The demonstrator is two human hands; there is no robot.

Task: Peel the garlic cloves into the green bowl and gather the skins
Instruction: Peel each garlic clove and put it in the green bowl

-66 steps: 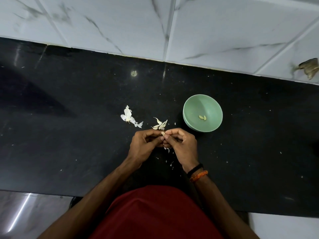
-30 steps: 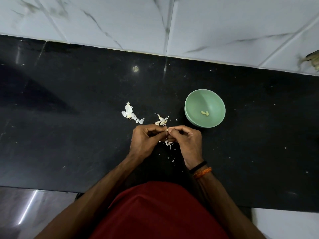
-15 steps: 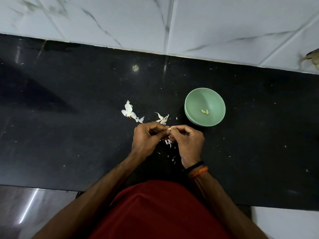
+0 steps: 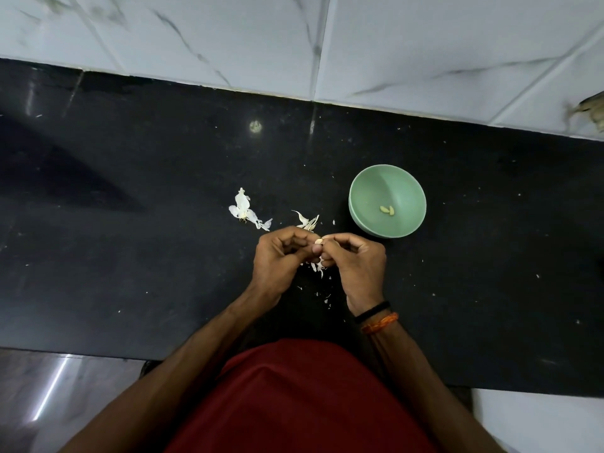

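Note:
A small garlic clove (image 4: pixel 318 241) is pinched between the fingertips of my left hand (image 4: pixel 281 259) and my right hand (image 4: pixel 356 261), held just above the black counter (image 4: pixel 130 256). Bits of white skin (image 4: pixel 317 266) hang and lie beneath the two hands. The green bowl (image 4: pixel 366 188) stands to the upper right of my right hand, with two peeled cloves (image 4: pixel 387 209) in it. A larger heap of skins (image 4: pixel 244 210) lies to the upper left, and a smaller one (image 4: pixel 307 221) just beyond my fingers.
White marble wall tiles (image 4: pixel 228 34) run along the back of the counter. A brownish object (image 4: pixel 591 109) sits at the far right edge. Small skin flakes (image 4: pixel 327 297) are scattered near the counter's front edge.
Both hands stay together on the clove, the fingers shifting slightly as they work at the skin. The view has drifted a little; the bowl and skin heaps have not moved.

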